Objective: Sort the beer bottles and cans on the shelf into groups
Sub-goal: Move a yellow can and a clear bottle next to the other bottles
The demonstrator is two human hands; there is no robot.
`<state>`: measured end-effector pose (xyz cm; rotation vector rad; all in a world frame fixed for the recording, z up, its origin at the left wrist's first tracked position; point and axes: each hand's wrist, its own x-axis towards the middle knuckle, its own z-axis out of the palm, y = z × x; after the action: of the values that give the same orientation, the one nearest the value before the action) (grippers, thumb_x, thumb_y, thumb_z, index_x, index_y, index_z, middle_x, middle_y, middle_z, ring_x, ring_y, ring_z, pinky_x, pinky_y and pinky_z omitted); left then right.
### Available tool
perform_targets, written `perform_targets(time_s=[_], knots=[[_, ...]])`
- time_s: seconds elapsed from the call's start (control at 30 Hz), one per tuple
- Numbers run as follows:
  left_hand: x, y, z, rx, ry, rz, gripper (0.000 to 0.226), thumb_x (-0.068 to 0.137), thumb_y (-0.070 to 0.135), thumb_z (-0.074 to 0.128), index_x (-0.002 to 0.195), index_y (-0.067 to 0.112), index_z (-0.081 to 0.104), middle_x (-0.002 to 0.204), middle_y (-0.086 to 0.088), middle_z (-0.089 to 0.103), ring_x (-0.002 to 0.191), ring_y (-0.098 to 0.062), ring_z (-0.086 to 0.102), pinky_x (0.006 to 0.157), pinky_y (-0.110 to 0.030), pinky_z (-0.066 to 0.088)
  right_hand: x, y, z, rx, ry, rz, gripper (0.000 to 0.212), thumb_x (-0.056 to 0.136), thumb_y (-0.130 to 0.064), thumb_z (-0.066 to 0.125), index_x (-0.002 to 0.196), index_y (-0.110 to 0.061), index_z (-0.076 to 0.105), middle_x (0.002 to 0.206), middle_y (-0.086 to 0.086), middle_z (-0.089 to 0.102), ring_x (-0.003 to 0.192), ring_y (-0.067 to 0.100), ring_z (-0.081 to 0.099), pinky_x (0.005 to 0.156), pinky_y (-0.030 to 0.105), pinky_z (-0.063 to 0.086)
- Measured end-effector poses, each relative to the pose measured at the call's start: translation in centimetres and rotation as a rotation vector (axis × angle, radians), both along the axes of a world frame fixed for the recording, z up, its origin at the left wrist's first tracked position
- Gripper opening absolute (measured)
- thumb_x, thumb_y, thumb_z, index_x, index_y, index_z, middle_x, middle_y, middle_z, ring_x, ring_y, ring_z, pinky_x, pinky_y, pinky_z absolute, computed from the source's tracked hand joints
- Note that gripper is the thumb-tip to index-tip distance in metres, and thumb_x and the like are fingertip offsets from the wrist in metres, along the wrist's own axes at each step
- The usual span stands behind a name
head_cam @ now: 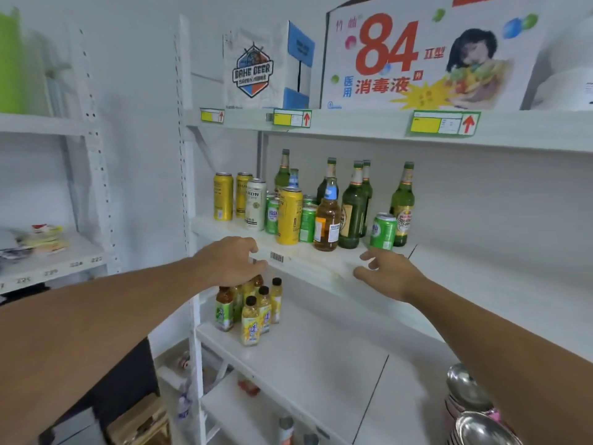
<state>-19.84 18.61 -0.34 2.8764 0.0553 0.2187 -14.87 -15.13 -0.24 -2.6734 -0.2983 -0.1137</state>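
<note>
The left hand (pixel 229 261), its grip loosely curled and holding nothing, is being rested at the shelf (pixel 321 263) edge. Just above, mixed cans (pixel 288 216) and bottles (pixel 353 208) are standing ungrouped. The right hand (pixel 390 274), grip relaxed, empty, is being poised below a green can (pixel 382 232).

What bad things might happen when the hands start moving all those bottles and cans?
The bottles and cans stand crowded together, so reaching for a back green bottle might topple the tall yellow can or clear bottle in front. The green can and clear bottle sit near the shelf edge; a bump from the right hand might push them off. Glass would probably break.
</note>
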Motion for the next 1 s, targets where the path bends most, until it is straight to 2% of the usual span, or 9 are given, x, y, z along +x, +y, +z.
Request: perform_targets(time_s=[0.17,0.3,0.4,0.47,0.6,0.67,0.77,0.87,1.0], knots=[[4.1,0.3,-0.3,-0.182,-0.051,-0.006,0.072,0.097,0.065,0.063,0.154,0.023,0.05,0.154,-0.004,0.059,0.135,-0.025,0.06,0.111,-0.043,0.05,3.6,2.1,-0.1,0.157,0.021,-0.029,0.061,0.095,-0.053,0.069,0.147,-0.023,0.056,0.124,-0.001,0.067,0.109,0.023,0.066,0.095,0.042,0.059],[7.7,-1.3,-0.1,-0.322,-0.115,0.009,0.071,0.1,0.055,0.068,0.156,0.018,0.048,0.155,-0.007,0.058,0.138,-0.027,0.058,0.108,-0.038,0.048,7.6,3.0,0.2,0.245,0.011,-0.001,0.071,0.092,-0.054,0.072,0.15,-0.017,0.051,0.132,0.005,0.066,0.112,0.027,0.066,0.086,0.038,0.058],[10.6,-2.2,0.6,-0.404,-0.157,0.028,0.069,0.099,0.047,0.074,0.154,0.014,0.048,0.138,0.001,0.062,0.124,-0.021,0.059,0.093,-0.031,0.049,10.7,3.9,0.5,0.335,0.022,0.019,0.073,0.089,-0.052,0.076,0.149,-0.018,0.051,0.123,0.002,0.069,0.11,0.027,0.067,0.082,0.037,0.055],[12.9,-2.4,1.2,-0.481,-0.187,0.042,0.065,0.099,0.037,0.077,0.151,0.012,0.049,0.118,0.01,0.057,0.112,-0.013,0.055,0.078,-0.021,0.045,13.1,4.6,1.0,0.424,0.022,0.032,0.072,0.085,-0.051,0.08,0.145,-0.021,0.053,0.119,0.001,0.07,0.109,0.025,0.068,0.089,0.04,0.057],[16.6,-2.7,1.5,-0.609,-0.267,0.05,0.085,0.09,0.045,0.085,0.158,0.014,0.044,0.154,0.0,0.057,0.141,-0.022,0.054,0.111,-0.039,0.047,16.7,6.5,0.6,0.533,-0.077,0.013,0.051,0.078,-0.052,0.084,0.121,-0.033,0.063,0.114,-0.008,0.073,0.106,0.018,0.068,0.097,0.045,0.058],[18.0,-2.8,0.9,-0.654,-0.273,0.059,0.088,0.087,0.048,0.087,0.158,0.017,0.046,0.158,-0.006,0.055,0.145,-0.026,0.053,0.116,-0.047,0.047,17.4,7.7,0.0,0.537,-0.13,-0.02,0.05,0.081,-0.05,0.085,0.12,-0.033,0.059,0.112,-0.011,0.07,0.103,0.016,0.066,0.093,0.04,0.057],[19.8,-3.1,0.3,-0.666,-0.337,0.061,0.079,0.086,0.047,0.088,0.15,0.017,0.054,0.149,-0.006,0.062,0.134,-0.024,0.06,0.107,-0.041,0.05,17.8,9.2,-0.8,0.594,-0.202,-0.122,0.061,0.08,-0.051,0.087,0.128,-0.03,0.056,0.113,-0.009,0.066,0.104,0.017,0.065,0.09,0.038,0.056],[21.3,-3.4,0.0,-0.727,-0.357,0.042,0.063,0.087,0.043,0.089,0.139,0.02,0.062,0.121,0.004,0.066,0.109,-0.012,0.06,0.092,-0.03,0.046,18.2,10.6,-1.8,0.568,-0.248,-0.192,0.082,0.073,-0.059,0.09,0.138,-0.025,0.053,0.126,-0.002,0.064,0.113,0.021,0.066,0.096,0.045,0.058],[23.0,-3.5,-0.7,-0.734,-0.365,0.038,0.059,0.082,0.046,0.091,0.13,0.024,0.066,0.114,0.008,0.068,0.108,-0.018,0.068,0.088,-0.034,0.05,18.5,12.0,-2.3,0.53,-0.298,-0.301,0.087,0.074,-0.057,0.089,0.142,-0.019,0.05,0.134,0.006,0.057,0.117,0.029,0.064,0.098,0.049,0.057]])
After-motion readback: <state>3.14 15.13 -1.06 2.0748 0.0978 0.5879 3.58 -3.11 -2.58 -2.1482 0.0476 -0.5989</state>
